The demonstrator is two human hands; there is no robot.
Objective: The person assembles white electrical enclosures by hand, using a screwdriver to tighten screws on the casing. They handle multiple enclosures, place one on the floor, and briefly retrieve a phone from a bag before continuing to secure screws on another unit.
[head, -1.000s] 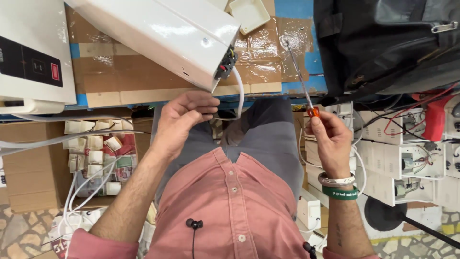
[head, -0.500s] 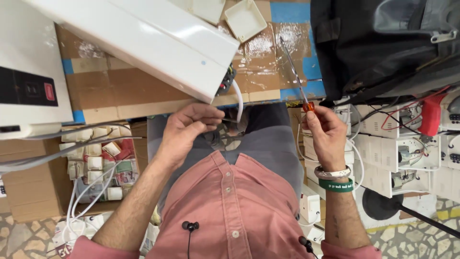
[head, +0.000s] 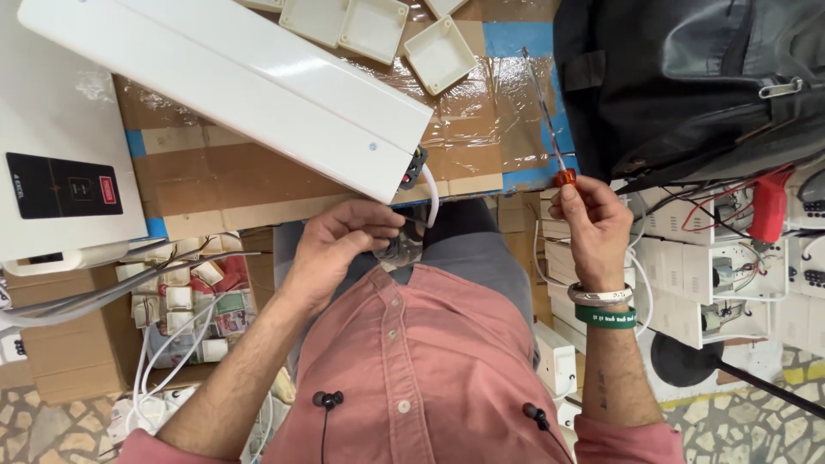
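My right hand grips a screwdriver by its orange handle, the thin shaft lying over the taped cardboard table. My left hand pinches something small at the near table edge, just below the end of a long white casing. A white cable and dark connectors hang from that end of the casing, right beside my left fingers. What the left fingers hold is too small to tell.
A white appliance with a black panel lies on the left. Several cream plastic boxes sit at the far edge. A black bag fills the upper right. White switch units and red wires crowd the right; boxes and cables lie on the floor at left.
The view has shifted so the casing and table sit lower and nearer. My right hand has kept the screwdriver raised; my left hand stays at the casing's end.
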